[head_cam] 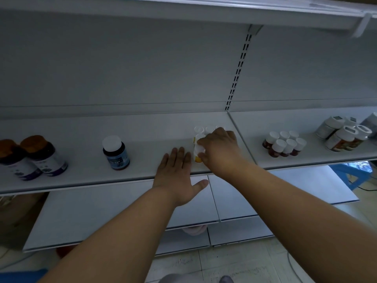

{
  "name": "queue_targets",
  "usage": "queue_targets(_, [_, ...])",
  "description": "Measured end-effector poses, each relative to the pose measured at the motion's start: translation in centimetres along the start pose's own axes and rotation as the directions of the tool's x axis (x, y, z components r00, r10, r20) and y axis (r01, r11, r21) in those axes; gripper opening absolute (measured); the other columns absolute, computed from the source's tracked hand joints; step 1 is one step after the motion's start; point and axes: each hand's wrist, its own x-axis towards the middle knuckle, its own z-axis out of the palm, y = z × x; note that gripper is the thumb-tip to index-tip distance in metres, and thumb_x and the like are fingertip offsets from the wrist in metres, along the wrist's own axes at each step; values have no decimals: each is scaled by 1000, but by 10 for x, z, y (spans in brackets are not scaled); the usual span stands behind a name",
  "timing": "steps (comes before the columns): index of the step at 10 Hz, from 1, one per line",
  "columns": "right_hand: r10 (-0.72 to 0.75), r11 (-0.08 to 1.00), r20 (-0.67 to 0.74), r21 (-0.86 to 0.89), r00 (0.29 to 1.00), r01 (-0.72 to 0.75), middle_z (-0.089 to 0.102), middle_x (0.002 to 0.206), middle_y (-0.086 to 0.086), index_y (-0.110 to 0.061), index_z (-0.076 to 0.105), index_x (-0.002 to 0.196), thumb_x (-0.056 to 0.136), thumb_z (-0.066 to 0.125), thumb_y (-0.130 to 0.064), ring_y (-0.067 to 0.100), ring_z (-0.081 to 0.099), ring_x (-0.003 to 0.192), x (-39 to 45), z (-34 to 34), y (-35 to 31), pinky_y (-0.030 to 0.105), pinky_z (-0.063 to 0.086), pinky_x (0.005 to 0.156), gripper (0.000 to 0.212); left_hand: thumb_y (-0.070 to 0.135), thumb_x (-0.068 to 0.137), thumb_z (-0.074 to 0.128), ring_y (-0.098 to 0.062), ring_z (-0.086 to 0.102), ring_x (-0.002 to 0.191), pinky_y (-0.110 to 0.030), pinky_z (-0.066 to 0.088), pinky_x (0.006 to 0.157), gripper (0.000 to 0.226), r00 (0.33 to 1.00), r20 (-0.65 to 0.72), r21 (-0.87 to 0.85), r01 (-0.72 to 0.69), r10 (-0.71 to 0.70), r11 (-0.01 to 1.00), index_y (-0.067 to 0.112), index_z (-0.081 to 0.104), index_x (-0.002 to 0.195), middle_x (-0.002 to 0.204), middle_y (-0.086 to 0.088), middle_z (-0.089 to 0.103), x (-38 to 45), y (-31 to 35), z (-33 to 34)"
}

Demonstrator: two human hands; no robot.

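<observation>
A cluster of small white-capped bottles (199, 132) stands near the middle of the white shelf (142, 127). My right hand (219, 149) covers most of the cluster. Its fingers curl round the nearest bottle (198, 151), which has a white cap and a yellow base. My left hand (177, 172) lies flat on the shelf's front edge just left of that bottle, fingers straight and thumb out over the edge, holding nothing.
On the shelf stand a dark bottle with a white cap (116, 152), two brown-capped bottles (32, 158) at far left, a group of small red bottles (284, 144) and larger jars (344, 134) at right. Lower shelves (122, 209) jut out below. A slotted upright (237, 72) divides the back panel.
</observation>
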Motion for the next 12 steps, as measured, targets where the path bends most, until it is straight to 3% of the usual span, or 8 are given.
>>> queue_targets(1, [-15, 1000, -19, 14, 1000, 16, 62, 114, 1, -19, 64, 114, 89, 56, -37, 27, 43, 116, -1, 2, 1, 37, 27, 90, 32, 81, 87, 18, -25, -16, 151, -42, -11, 122, 100, 1000, 3, -3, 1, -1, 1000, 15, -9, 157, 165, -8, -15, 0, 0, 0])
queue_targets(3, [117, 992, -173, 71, 978, -107, 66, 105, 7, -12, 69, 105, 82, 60, -29, 31, 55, 103, -12, -1, 13, 38, 37, 83, 30, 81, 87, 18, -24, -17, 151, -42, -11, 122, 100, 1000, 14, 8, 13, -14, 1000, 16, -10, 157, 165, -7, -16, 0, 1, -1])
queue_targets(6, [98, 995, -89, 27, 991, -96, 65, 113, 5, -20, 64, 116, 89, 61, -32, 30, 50, 112, -18, 1, 19, 38, 32, 91, 30, 82, 87, 18, -24, -17, 151, -41, -11, 122, 101, 1000, 2, 10, 13, -13, 1000, 15, -9, 157, 165, -7, -15, -1, 1, -1])
queue_targets(7, [298, 858, -207, 486, 932, -166, 65, 110, 3, -18, 69, 114, 89, 64, -27, 22, 58, 102, -23, -21, 15, 32, 42, 88, 27, 82, 87, 16, -24, -17, 151, -42, -10, 122, 100, 1000, -3, 14, 14, -14, 1000, 15, -9, 157, 165, -7, -15, -1, 0, -1])
queue_targets(8, [472, 302, 68, 924, 879, -234, 67, 107, -7, -21, 68, 114, 94, 60, -23, 9, 63, 97, -32, -55, 6, 21, 51, 82, 22, 82, 86, 14, -25, -18, 151, -42, -10, 122, 100, 1000, -5, 38, 18, -18, 999, 16, -10, 157, 165, -7, -16, -2, 1, -2])
queue_targets(9, [343, -378, 280, 915, 897, -141, 73, 96, 8, -6, 65, 110, 89, 62, -14, 22, 69, 90, -38, -81, -2, 32, 58, 81, 22, 83, 86, 14, -24, -19, 151, -42, -10, 122, 101, 1000, 15, 35, 19, -20, 999, 16, -11, 157, 165, -6, -18, -2, 2, -3])
queue_targets(10, [135, -815, 392, 567, 910, -123, 66, 107, 25, 4, 55, 116, 81, 64, -19, 24, 69, 79, -45, -95, -1, 33, 60, 69, 43, 82, 86, 16, -23, -18, 151, -42, -10, 122, 100, 999, 19, 28, 26, -27, 999, 17, -11, 157, 165, -6, -17, -2, 2, -4])
queue_targets(12, [-102, -863, 323, 441, 941, -245, 68, 94, 18, 3, 65, 95, 70, 82, -25, 26, 67, 74, -54, -99, -1, 32, 56, 58, 42, 82, 87, 17, -24, -19, 151, -42, -9, 123, 99, 1000, 11, 14, 20, -21, 1000, 17, -9, 157, 165, -6, -17, -2, 2, -4])
